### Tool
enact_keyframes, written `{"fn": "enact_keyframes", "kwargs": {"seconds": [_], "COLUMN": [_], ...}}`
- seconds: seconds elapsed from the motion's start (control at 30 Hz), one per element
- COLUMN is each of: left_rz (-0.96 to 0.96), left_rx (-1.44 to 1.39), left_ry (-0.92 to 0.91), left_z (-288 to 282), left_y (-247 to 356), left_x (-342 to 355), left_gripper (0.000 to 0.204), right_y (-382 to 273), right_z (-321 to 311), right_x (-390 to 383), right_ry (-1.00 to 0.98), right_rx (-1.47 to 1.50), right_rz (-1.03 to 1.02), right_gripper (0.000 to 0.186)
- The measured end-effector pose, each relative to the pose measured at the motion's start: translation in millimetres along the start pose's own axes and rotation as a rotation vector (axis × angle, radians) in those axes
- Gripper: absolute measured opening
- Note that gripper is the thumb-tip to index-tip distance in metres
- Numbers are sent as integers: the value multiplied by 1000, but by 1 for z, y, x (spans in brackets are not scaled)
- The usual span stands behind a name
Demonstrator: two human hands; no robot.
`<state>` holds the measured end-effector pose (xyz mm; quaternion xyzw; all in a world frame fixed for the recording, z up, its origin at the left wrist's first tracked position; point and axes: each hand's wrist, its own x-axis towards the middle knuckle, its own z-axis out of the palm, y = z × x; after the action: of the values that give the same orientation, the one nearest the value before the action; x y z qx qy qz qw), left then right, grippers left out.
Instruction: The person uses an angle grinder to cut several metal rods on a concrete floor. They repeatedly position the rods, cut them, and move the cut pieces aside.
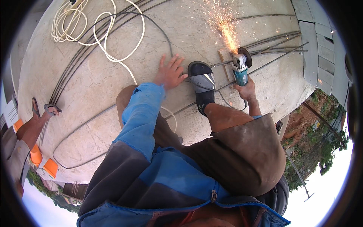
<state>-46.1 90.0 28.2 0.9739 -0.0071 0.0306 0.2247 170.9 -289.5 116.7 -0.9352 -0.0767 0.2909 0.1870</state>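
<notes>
My right hand (pixel 246 90) is wrapped round the rear body of a teal angle grinder (pixel 240 72). Its dark disc (pixel 245 56) is at a steel rod, and orange sparks (pixel 227 32) spray away toward the far side. Where disc and rod meet is partly hidden. A strip of wood (pixel 226 64) lies beside the grinder, under the rods (pixel 264 42). My left hand (pixel 171 72) has its fingers spread over the concrete, left of my shoe (pixel 202 77); whether it presses on the surface I cannot tell. The grinder's dark cord (pixel 227 99) loops past the shoe.
Coiled white cable (pixel 70 22) lies at the far left, next to a bundle of long rods (pixel 72 70). Another person's sandalled foot (pixel 51 109) stands by those rods. Orange objects (pixel 50 167) sit at lower left. Grey blocks (pixel 308 56) border the concrete slab (pixel 196 30) at right, beyond which ground drops away.
</notes>
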Motion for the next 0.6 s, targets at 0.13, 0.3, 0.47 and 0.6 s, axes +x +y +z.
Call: {"fn": "enact_keyframes", "kwargs": {"seconds": [0.13, 0.3, 0.47, 0.6], "left_rz": [-12, -11, -20, -20], "left_rx": [-7, 16, 13, 16], "left_ry": [-10, -17, -16, -17], "left_z": [-2, 0, 0, 0], "left_y": [-3, 0, -1, -1], "left_x": [-4, -1, -3, -4], "left_gripper": [46, 48, 49, 49], "right_y": [-3, 6, 3, 0], "right_z": [3, 3, 4, 2], "right_x": [2, 2, 4, 1], "right_ry": [5, 24, 1, -3], "right_rx": [3, -14, 3, 14], "right_rz": [-1, 0, -1, -9], "right_gripper": [60, 59, 61, 59]}}
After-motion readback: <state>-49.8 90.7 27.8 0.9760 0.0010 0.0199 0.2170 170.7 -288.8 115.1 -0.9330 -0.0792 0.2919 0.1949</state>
